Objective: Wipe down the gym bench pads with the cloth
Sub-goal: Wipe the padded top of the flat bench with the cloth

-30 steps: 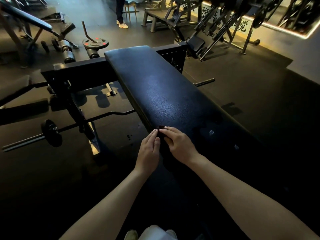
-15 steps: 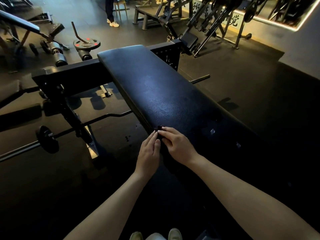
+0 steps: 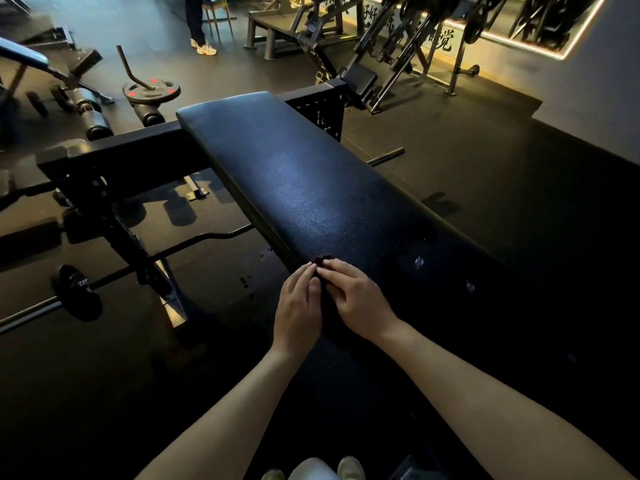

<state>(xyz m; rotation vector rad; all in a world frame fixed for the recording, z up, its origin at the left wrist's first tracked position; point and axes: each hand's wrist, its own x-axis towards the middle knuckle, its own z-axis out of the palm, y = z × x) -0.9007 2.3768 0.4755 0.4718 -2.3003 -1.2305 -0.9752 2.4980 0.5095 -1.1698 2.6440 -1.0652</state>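
Note:
A long black padded gym bench [image 3: 304, 188] runs from the upper middle down to the lower right. A dark cloth [image 3: 320, 268] sits at the pad's near left edge; only a small dark bit shows between my fingers. My left hand [image 3: 299, 310] and my right hand [image 3: 356, 299] meet there, fingertips together, and both pinch the cloth. The rest of the cloth is lost against the dark pad.
A black steel frame [image 3: 114, 154] crosses behind the bench on the left. A loaded barbell [image 3: 76, 292] lies on the floor at left. A weight plate [image 3: 152, 90] and rollers lie farther back. Machines [image 3: 408, 46] line the far wall, and a person's legs [image 3: 199, 26] stand there.
My hands have stayed together at the pad's edge, with the fingers shifting slightly on the cloth. The view has drifted a little.

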